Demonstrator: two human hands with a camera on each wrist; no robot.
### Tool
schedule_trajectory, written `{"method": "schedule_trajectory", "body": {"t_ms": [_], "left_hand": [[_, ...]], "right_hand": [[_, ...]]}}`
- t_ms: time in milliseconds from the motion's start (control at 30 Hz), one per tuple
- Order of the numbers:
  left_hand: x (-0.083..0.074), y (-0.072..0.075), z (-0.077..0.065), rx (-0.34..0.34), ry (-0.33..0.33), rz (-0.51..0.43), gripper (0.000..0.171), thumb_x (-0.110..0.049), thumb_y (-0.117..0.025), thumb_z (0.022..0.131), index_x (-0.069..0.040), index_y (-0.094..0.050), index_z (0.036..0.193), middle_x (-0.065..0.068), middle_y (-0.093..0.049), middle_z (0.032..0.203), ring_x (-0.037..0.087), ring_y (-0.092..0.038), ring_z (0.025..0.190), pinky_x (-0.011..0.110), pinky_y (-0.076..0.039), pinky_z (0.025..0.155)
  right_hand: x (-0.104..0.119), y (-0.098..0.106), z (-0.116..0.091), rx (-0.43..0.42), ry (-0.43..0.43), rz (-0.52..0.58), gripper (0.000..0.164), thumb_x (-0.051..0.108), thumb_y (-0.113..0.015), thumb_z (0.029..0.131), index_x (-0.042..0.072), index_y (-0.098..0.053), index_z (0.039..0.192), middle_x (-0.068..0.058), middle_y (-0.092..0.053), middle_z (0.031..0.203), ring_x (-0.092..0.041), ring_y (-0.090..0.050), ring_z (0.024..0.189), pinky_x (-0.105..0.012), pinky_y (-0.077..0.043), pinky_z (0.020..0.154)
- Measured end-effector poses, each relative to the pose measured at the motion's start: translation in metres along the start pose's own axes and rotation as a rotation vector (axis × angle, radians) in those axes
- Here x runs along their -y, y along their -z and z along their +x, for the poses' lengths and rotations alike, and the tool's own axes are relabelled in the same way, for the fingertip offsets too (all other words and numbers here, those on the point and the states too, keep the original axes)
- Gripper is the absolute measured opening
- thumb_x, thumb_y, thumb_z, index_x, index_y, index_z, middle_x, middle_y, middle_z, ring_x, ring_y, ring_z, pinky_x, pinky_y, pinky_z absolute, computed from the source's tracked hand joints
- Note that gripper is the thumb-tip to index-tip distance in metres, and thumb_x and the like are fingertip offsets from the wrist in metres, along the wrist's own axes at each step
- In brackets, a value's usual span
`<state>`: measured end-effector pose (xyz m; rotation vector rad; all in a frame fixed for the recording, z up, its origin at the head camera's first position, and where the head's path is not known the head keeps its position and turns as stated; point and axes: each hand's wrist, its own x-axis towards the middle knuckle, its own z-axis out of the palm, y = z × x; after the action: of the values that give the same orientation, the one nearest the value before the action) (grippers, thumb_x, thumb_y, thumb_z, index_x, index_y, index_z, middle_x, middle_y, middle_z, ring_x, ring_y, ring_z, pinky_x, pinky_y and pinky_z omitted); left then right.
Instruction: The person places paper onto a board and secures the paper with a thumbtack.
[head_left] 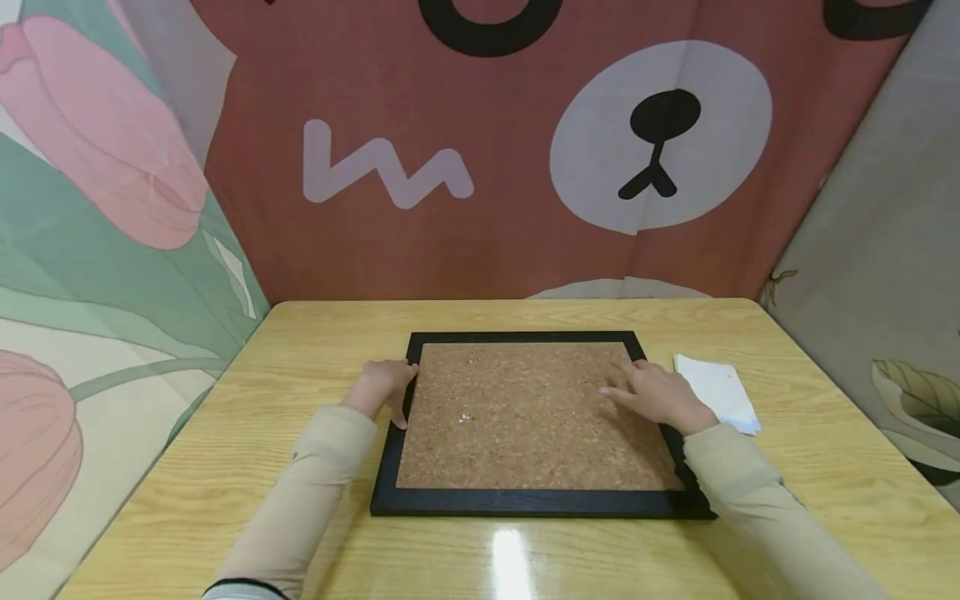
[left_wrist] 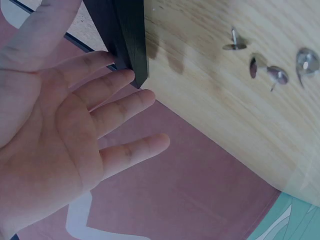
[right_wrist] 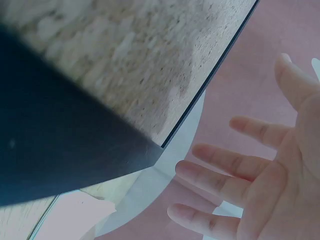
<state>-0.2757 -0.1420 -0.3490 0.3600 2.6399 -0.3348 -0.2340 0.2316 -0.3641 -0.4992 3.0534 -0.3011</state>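
Lying flat near the middle of a wooden table, with its longer sides running left to right, is a cork board [head_left: 540,417] in a black frame [head_left: 540,503]. Small whitish specks [head_left: 464,417] mark the cork, left of its centre.

At the board's left side is the person's left hand [head_left: 381,388], its fingers long and fanned apart, the fingertips and thumb at the frame's left bar; whether they press on it, I cannot tell. The right hand [head_left: 660,397] reaches over the right bar from outside, its fingers spread above the cork's right part. From the right wrist camera those fingers look straight, with nothing between them.

Several silver metal thumbtacks [left_wrist: 277,75] lie on the tabletop beside the frame's left bar; only the left wrist view shows them. Just beyond the right hand, a few sheets of white paper [head_left: 716,387] rest on the table, close to the frame.

Both forearms are covered by beige sleeves [head_left: 300,492]. The table [head_left: 187,500] has a pale yellow wood grain and a bright glare near its front. Behind it hangs a reddish-brown cloth [head_left: 517,242] printed with a bear's white muzzle. To the left is a cloth with pink tulips [head_left: 112,125]; to the right, a greyish one [head_left: 862,208].
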Motion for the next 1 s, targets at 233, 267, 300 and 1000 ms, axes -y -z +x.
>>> {"method": "schedule_trajectory", "body": {"t_ms": [233,267,300,1000], "left_hand": [[-0.001,-0.004,0.008,0.031,0.043,0.020,0.104,-0.041,-0.080,0.060,-0.009,-0.024,0.141,0.012,-0.024,0.144,0.033,-0.034,0.122,0.052,-0.032,0.091],[-0.001,-0.004,0.008,0.031,0.046,0.022,0.104,-0.041,-0.079,0.060,-0.009,-0.023,0.141,0.012,-0.023,0.144,0.033,-0.035,0.122,0.051,-0.032,0.091],[-0.002,-0.004,0.008,0.033,0.049,0.023,0.104,-0.040,-0.079,0.060,-0.008,-0.023,0.141,0.012,-0.023,0.144,0.033,-0.035,0.122,0.051,-0.032,0.091],[-0.023,0.003,0.004,0.037,0.116,0.069,0.099,-0.024,-0.081,0.064,0.000,-0.022,0.139,0.014,-0.023,0.144,0.030,-0.031,0.125,0.050,-0.034,0.092]], "right_hand": [[-0.007,0.004,-0.002,0.000,-0.057,0.019,0.059,0.033,-0.055,0.088,-0.010,-0.042,0.125,-0.028,-0.056,0.099,-0.023,-0.056,0.065,-0.033,-0.042,0.048],[-0.009,0.005,-0.002,0.001,-0.063,0.025,0.056,0.031,-0.055,0.088,-0.011,-0.043,0.123,-0.025,-0.057,0.095,-0.022,-0.056,0.065,-0.034,-0.043,0.049],[-0.010,0.006,-0.002,0.001,-0.070,0.032,0.054,0.029,-0.055,0.089,-0.012,-0.044,0.121,-0.023,-0.059,0.090,-0.021,-0.056,0.063,-0.033,-0.043,0.049],[-0.051,0.008,-0.019,-0.014,-0.188,0.055,0.049,0.030,-0.057,0.086,-0.012,-0.052,0.111,-0.024,-0.060,0.091,-0.024,-0.057,0.063,-0.038,-0.043,0.050]]}}
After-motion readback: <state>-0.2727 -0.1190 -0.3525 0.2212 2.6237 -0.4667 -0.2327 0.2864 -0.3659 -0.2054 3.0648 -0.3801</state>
